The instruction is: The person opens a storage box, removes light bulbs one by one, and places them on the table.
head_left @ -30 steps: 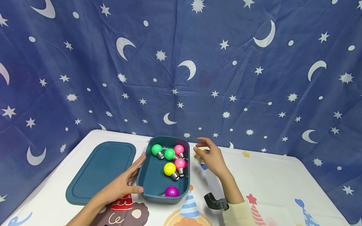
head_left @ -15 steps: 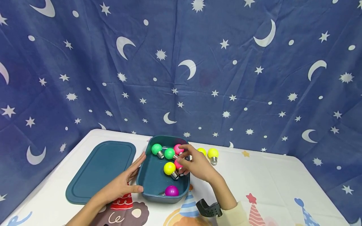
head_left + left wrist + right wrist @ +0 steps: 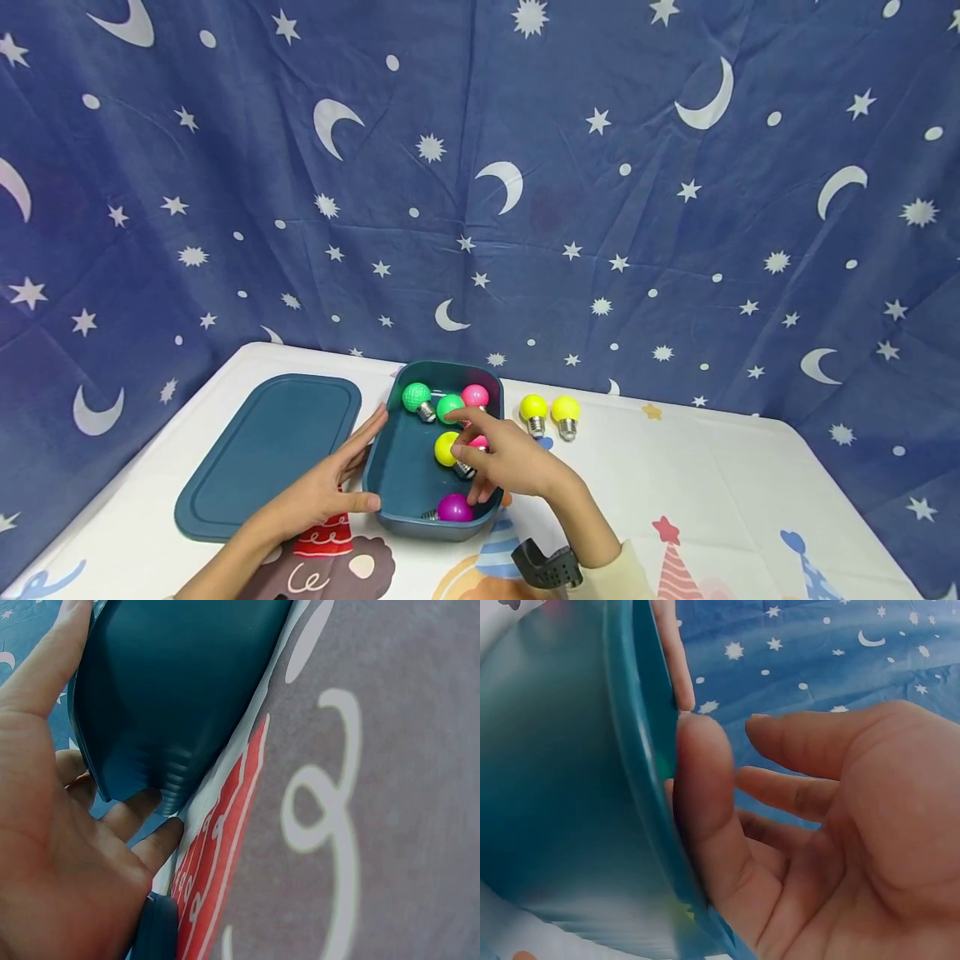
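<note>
A dark teal box [image 3: 401, 492] holds several coloured bulbs with metal screw bases. Along its left wall my left hand [image 3: 322, 496] rests with long, straight fingers and the thumb at the near corner. My right hand [image 3: 513, 458] reaches over the right rim, fingers bent and apart above the yellow bulb [image 3: 446, 448]. In the right wrist view its fingers [image 3: 802, 739] have nothing visible between them. Near the front lies a purple bulb [image 3: 454, 507]; a textured green bulb [image 3: 416, 396] and a pink bulb [image 3: 475, 394] lie farther back. Another pink bulb is partly hidden by the hand.
Two yellow bulbs, one at left [image 3: 533, 407] and one at right [image 3: 566, 410], stand on the patterned white tablecloth [image 3: 720, 483] right of the box. A flat teal lid [image 3: 270, 450] lies to the left. A blue star-and-moon curtain [image 3: 675, 208] hangs behind.
My right hand has left a yellow bulb on the cloth beside the other one, then moved left and nearer over the box. My left hand has stayed at the box's wall.
</note>
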The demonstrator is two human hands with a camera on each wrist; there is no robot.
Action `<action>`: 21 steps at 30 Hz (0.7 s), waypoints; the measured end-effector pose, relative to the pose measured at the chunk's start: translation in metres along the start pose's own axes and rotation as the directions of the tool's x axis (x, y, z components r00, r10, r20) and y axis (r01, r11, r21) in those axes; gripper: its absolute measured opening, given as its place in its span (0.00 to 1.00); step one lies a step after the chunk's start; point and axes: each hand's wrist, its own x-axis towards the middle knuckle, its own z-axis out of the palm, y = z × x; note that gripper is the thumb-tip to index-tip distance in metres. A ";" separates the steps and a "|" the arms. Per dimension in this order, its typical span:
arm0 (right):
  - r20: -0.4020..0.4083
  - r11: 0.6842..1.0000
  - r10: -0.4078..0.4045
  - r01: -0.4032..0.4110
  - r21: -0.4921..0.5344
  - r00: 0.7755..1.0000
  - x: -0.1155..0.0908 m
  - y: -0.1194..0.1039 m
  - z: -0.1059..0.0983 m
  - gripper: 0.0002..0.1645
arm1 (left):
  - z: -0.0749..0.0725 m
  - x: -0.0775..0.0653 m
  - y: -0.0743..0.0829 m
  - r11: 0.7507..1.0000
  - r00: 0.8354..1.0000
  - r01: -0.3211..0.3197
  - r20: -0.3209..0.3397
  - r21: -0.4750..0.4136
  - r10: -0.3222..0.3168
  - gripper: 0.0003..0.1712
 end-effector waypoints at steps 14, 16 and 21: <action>-0.014 0.999 0.010 -0.010 0.036 1.000 0.003 -0.001 0.005 0.23 | 0.000 0.000 0.000 1.000 1.000 -0.002 -0.006 0.009 0.002 0.54; -0.026 0.999 0.011 -0.010 0.039 1.000 0.004 0.000 0.006 0.23 | 0.000 0.000 0.000 1.000 1.000 -0.003 -0.002 0.005 0.003 0.54; -0.047 0.999 -0.002 0.004 0.042 0.999 0.005 0.000 0.010 0.24 | 0.000 0.000 0.000 1.000 1.000 -0.013 0.001 0.000 0.013 0.53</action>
